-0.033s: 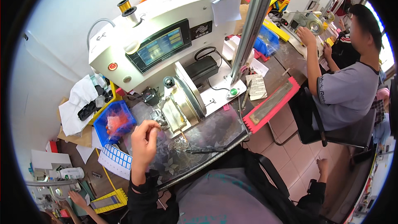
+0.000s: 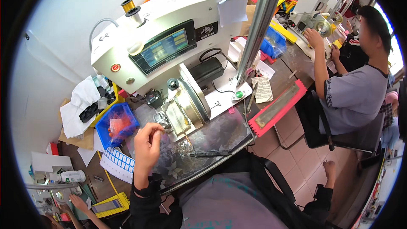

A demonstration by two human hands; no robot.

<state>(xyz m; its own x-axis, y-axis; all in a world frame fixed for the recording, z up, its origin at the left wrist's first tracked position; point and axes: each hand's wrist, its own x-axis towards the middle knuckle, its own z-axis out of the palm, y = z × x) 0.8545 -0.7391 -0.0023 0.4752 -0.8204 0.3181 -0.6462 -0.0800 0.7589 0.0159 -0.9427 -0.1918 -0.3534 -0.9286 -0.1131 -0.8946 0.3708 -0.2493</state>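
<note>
My left hand (image 2: pixel 148 145) is closed in a pinch beside the small metal fitting (image 2: pixel 160 118) on the front of a white winding machine (image 2: pixel 178 21). Whatever lies between its fingertips is too small to make out. Right of those fingertips sits the machine's wide metal drum (image 2: pixel 186 104), with a thin copper-coloured rod (image 2: pixel 187 137) below it. Away from the table, above the tiled floor, my right hand (image 2: pixel 329 168) hangs with its fingers curled. What it holds, if anything, cannot be seen.
Fine wire scraps (image 2: pixel 183 148) and a black strip (image 2: pixel 210 154) lie on the table mat. Left stand a blue bin (image 2: pixel 101 131) and a label sheet (image 2: pixel 116 165). A red-edged tray (image 2: pixel 277 109) juts out at right, near a seated co-worker (image 2: pixel 356 89). A metal post (image 2: pixel 258 29) rises behind.
</note>
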